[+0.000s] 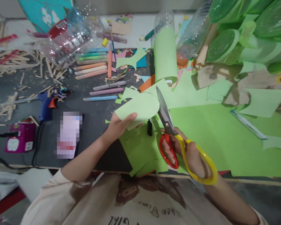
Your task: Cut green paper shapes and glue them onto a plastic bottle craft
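Note:
My left hand point(121, 123) grips a piece of pale green paper point(140, 106) with a rounded right end, the thumb lying on top. My right hand point(193, 156) is closed through the handles of a pair of scissors point(165, 112), one handle red and the other yellow. The blades point up and away from me and lie against the paper's rounded edge. Below the paper, a small black object point(150, 127) lies on bright green sheets point(201, 134). Some fingers of my left hand are hidden under the paper.
A plastic bottle point(165, 50) wrapped in green paper stands behind the paper. Markers point(105, 93), a blurred phone point(69, 134), a blue glue gun point(45, 104) and a purple box with a cable point(21, 137) lie left. Green cup-like pieces point(222, 45) pile up at right.

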{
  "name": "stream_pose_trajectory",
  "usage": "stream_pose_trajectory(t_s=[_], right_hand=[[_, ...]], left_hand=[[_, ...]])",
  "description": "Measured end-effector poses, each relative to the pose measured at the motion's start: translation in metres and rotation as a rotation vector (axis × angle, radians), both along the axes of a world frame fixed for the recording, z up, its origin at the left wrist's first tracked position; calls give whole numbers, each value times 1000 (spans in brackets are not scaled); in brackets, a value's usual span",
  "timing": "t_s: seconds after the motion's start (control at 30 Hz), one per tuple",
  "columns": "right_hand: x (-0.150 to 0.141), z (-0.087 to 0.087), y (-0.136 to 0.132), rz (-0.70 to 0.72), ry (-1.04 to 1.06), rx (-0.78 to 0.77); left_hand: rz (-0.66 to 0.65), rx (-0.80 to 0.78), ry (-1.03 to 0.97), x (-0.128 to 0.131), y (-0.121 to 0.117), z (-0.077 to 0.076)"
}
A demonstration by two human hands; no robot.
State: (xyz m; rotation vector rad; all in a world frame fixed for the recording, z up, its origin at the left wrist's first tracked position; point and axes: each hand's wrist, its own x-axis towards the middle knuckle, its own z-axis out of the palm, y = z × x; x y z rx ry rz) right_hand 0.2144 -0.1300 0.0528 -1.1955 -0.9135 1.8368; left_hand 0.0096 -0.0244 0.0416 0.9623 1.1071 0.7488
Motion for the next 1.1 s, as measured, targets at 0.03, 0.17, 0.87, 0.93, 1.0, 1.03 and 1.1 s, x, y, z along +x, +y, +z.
stream_pose_trajectory(t_s=[0.03,0.17,0.87,0.93,1.0,1.03,1.1], right_hand=[[0,-1,0,-6,1,-1],[3,-2,-2,-17,-7,-29],[11,-13,-16,-52,83,-79],[2,-12,-13,-114,126,-133],[-9,-12,-11,-171,146,-161],[-15,-12,-10,-188,146,-164],[-26,-13,-12,-202,145,-153]], left_hand=[[0,6,-4,0,0,0],[3,4,-10,-1,1,-1],[-97,-83,-123,-15,20,5],[-128,-37,-201,-15,16,2],[-195,43,-242,-13,11,-2],[-240,81,-239,-11,7,-5],[-315,120,-196,-6,0,-10]])
